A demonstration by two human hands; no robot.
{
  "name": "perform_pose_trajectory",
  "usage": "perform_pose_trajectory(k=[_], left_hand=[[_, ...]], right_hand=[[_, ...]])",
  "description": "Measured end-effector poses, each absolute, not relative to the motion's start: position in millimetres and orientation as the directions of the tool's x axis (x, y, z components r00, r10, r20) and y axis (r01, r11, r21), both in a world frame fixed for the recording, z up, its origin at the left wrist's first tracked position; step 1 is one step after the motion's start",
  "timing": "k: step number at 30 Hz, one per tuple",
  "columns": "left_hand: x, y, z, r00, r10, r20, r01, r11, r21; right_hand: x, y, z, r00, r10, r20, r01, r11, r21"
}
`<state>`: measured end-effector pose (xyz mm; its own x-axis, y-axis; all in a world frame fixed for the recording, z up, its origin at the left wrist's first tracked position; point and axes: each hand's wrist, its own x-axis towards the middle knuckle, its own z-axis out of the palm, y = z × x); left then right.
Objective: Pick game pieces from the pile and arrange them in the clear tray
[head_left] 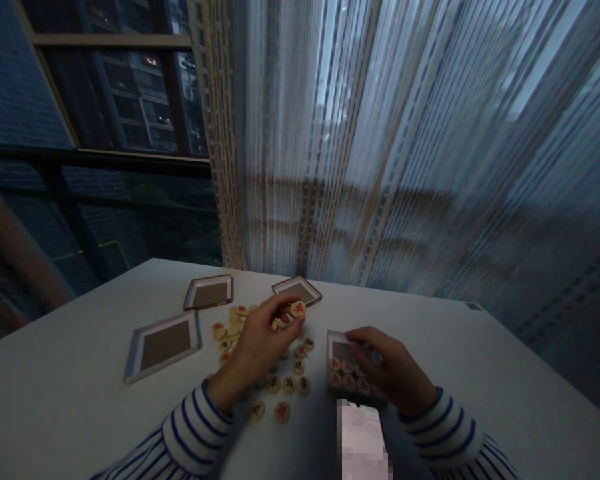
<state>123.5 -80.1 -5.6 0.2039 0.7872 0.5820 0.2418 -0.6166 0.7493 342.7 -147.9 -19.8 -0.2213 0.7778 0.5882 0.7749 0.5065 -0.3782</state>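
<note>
Between the thumb and fingers of my left hand is a round xiangqi piece with a red character, raised over a loose heap of pieces. Below and around that hand lie several more xiangqi pieces, marked in red or black. My right hand is over a shallow box, its fingers curled at the box's far side and interior. Red-marked pieces sit in rows in the near part of the box. Whether the right fingertips grip anything is hidden.
Two shallow trays, a left tray and a back tray, lie on the white table. Another tray is behind my left hand. A phone lies just nearer than the box. A curtain hangs beyond the table.
</note>
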Motion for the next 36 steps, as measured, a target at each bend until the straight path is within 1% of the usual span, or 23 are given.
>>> perform_pose_trajectory(k=[9,13,16,22,25,28,31,34,36], left_hand=[[140.9,-90.8,-5.9,0.195,0.817,0.543,0.164,-0.573,0.803],[147.6,-93.2,-6.6,0.203,0.824,0.529,0.099,-0.555,0.826],[153.5,-96.5,-8.8,0.195,0.851,0.488,0.041,-0.504,0.863],[167.6,-109.8,-10.8,0.179,0.95,0.257,-0.151,-0.232,0.961],[172.0,-115.1,-17.6,0.184,0.973,0.136,-0.237,-0.091,0.967],[172.8,-118.5,-27.5,0.201,0.979,0.044,-0.267,0.011,0.964],[171.9,-121.9,-33.2,0.26,0.964,-0.059,-0.327,0.145,0.934],[171.8,-125.0,-32.8,0.354,0.92,-0.168,-0.409,0.314,0.857],[172.7,-126.5,-31.5,0.399,0.893,-0.21,-0.452,0.391,0.802]], right_hand=[[354.7,-155.9,-29.8,-0.154,0.755,0.638,0.774,0.494,-0.397],[357.6,-157.2,-32.8,-0.115,0.752,0.649,0.773,0.478,-0.418],[360.3,-158.5,-36.4,-0.094,0.739,0.667,0.774,0.476,-0.418],[365.1,-161.1,-44.5,-0.043,0.715,0.698,0.77,0.47,-0.433],[366.2,-162.1,-46.2,-0.032,0.708,0.706,0.772,0.466,-0.432],[366.7,-163.0,-47.1,-0.048,0.691,0.721,0.785,0.473,-0.4],[366.9,-163.6,-48.3,-0.071,0.692,0.719,0.808,0.462,-0.366],[366.5,-163.9,-50.3,-0.099,0.701,0.706,0.822,0.458,-0.339],[365.6,-164.0,-51.3,-0.105,0.697,0.709,0.822,0.462,-0.332]])
